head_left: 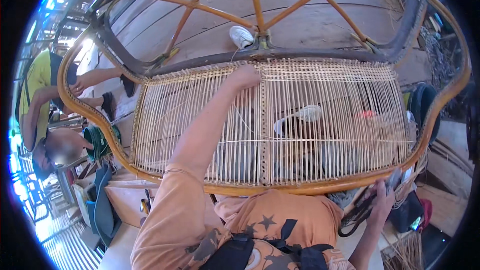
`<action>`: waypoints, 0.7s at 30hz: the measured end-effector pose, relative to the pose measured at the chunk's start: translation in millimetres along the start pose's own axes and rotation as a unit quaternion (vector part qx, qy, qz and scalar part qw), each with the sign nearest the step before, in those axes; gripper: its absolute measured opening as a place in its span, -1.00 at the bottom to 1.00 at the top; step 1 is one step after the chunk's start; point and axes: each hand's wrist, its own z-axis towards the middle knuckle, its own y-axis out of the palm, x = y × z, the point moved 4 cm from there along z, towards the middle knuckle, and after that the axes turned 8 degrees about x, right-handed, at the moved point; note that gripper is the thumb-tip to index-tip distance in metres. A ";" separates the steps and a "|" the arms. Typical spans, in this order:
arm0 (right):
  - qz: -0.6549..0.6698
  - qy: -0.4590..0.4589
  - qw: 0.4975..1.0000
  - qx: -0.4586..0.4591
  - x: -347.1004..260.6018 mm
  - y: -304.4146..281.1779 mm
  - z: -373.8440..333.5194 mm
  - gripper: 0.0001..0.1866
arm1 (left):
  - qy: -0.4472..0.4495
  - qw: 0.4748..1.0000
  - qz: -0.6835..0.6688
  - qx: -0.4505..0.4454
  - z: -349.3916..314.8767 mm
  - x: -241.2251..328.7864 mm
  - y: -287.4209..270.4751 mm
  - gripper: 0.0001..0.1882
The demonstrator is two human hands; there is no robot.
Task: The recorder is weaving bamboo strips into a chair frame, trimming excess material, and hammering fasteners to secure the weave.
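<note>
A rattan bench seat [320, 187] lies in front of me, its curved brown rim framing rows of pale cane strands [192, 115]. A center bar [263, 155] with a line of holes splits the seat in two. My left hand [245, 77] reaches over the left half to the far end of this bar. Its fingers are closed at the weave, and a loose cane strand [243, 116] curves down from beside it. The fingertips are partly hidden. Low at the right, my right hand [381, 201] is closed beside the near rim, around something greyish I cannot make out.
Crossed rattan poles [200, 7] form the backrest beyond the seat. A white shoe [241, 36] is on the plank floor [310, 30]. At left a person [42, 95] bends over near a green bucket [100, 140]. A dark tub [425, 105] stands at right.
</note>
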 end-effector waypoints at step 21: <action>-0.219 0.233 0.821 -0.474 -10.9 383.2 22.2 -0.55 | 0.015 0.990 -0.140 0.016 -8.7 -12.1 -5.1 -0.76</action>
